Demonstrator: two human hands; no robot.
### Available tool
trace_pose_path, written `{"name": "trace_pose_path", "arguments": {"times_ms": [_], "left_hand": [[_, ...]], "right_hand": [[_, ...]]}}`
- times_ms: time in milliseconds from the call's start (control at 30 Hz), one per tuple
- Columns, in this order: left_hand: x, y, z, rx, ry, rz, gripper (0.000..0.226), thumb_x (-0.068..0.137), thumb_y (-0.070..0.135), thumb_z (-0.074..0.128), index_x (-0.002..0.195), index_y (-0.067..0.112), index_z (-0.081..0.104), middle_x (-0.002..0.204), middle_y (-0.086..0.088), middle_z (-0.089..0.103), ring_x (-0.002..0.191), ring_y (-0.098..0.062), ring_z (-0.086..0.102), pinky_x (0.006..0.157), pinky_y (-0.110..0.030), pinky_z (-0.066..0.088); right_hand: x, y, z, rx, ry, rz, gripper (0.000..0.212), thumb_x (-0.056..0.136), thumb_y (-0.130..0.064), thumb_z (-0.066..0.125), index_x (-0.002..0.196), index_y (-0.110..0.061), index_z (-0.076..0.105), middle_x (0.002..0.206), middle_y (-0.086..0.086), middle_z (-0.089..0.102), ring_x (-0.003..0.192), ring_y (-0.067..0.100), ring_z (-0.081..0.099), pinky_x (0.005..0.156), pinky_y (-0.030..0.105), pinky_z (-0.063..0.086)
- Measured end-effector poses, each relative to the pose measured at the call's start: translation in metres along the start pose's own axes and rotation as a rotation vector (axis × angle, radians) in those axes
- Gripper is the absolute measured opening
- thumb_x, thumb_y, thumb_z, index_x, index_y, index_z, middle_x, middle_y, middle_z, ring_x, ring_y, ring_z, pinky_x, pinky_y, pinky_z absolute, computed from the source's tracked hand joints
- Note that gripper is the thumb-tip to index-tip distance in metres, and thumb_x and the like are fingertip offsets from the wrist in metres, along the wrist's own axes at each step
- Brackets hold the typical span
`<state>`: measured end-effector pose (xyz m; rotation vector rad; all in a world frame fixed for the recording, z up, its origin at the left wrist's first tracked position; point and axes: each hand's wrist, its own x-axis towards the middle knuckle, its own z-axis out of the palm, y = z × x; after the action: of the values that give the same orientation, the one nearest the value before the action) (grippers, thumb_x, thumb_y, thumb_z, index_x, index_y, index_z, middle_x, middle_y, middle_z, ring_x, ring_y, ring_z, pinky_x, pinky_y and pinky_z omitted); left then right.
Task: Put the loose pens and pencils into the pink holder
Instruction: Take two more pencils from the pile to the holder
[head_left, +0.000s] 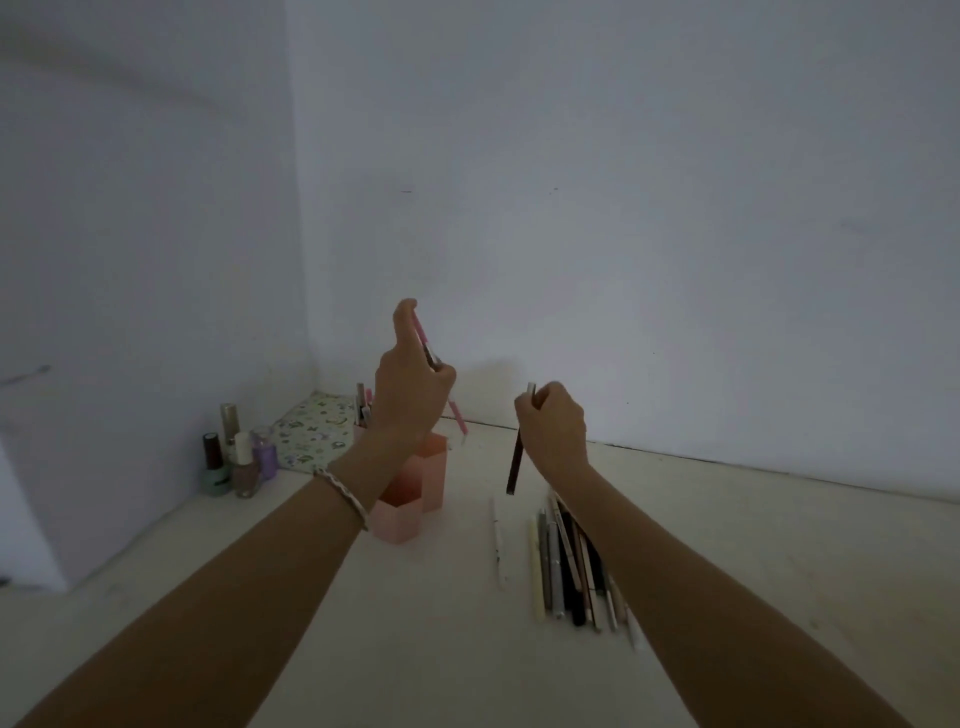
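The pink holder (415, 493), made of hexagonal cups, stands on the pale table, partly hidden by my left wrist. Several pens stand in its far cup (362, 405). My left hand (410, 389) hovers above the holder, gripping a pink pen (457, 415) that slants down to the right. To the right, my right hand (553, 426) holds a dark brown pencil (516, 462) hanging almost upright above the table. A bundle of several loose pens and pencils (571, 566) lies under my right forearm. A single white pen (497, 540) lies to its left.
Several nail polish bottles (236, 462) stand at the left by the wall. A floral patterned pouch (311, 431) lies in the corner behind the holder. White walls close off the table at the back and left.
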<state>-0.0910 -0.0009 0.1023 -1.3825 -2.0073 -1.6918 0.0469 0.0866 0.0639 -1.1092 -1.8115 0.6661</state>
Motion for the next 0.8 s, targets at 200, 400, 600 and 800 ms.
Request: {"name": "trace_pose_path", "arguments": {"times_ms": [200,400,600,800], "left_hand": [[0.001,-0.017,-0.006,0.503,-0.105,0.135,0.055,0.088,0.01,0.058,0.135,0.012,0.029,0.069,-0.003,0.061,0.057,-0.021,0.062,0.071,-0.038,0.057],[0.006,-0.032,-0.003,0.666,-0.14,0.199,0.042,0.088,0.014,0.056,0.126,0.018,0.04,0.076,0.003,0.064,0.071,-0.016,0.063,0.091,-0.033,0.043],[0.011,-0.034,-0.016,0.791,-0.083,0.172,0.031,0.095,0.02,0.046,0.122,0.02,0.06,0.121,-0.001,0.064,0.123,-0.02,0.048,0.104,-0.038,0.033],[0.022,-0.013,-0.048,0.445,0.191,0.025,0.037,0.086,0.002,0.047,0.12,0.014,0.057,0.115,-0.004,0.064,0.116,-0.025,0.051,0.098,-0.039,0.038]], "right_hand": [[-0.004,-0.017,-0.003,0.224,0.133,-0.151,0.008,0.098,-0.02,0.047,0.105,-0.017,0.046,0.063,-0.002,0.052,0.051,0.009,0.046,0.046,0.021,0.04],[-0.007,-0.019,0.007,0.316,0.187,-0.263,0.016,0.099,-0.017,0.045,0.111,-0.027,0.04,0.06,-0.005,0.048,0.047,0.005,0.041,0.044,0.018,0.038],[-0.007,-0.031,0.025,0.351,0.162,-0.283,0.02,0.099,-0.018,0.044,0.101,-0.035,0.034,0.065,0.01,0.057,0.047,0.011,0.043,0.043,0.025,0.037],[-0.012,-0.033,0.053,0.243,-0.024,-0.305,0.017,0.099,-0.012,0.045,0.102,-0.026,0.036,0.068,0.011,0.062,0.051,0.016,0.052,0.046,0.027,0.044]]}}
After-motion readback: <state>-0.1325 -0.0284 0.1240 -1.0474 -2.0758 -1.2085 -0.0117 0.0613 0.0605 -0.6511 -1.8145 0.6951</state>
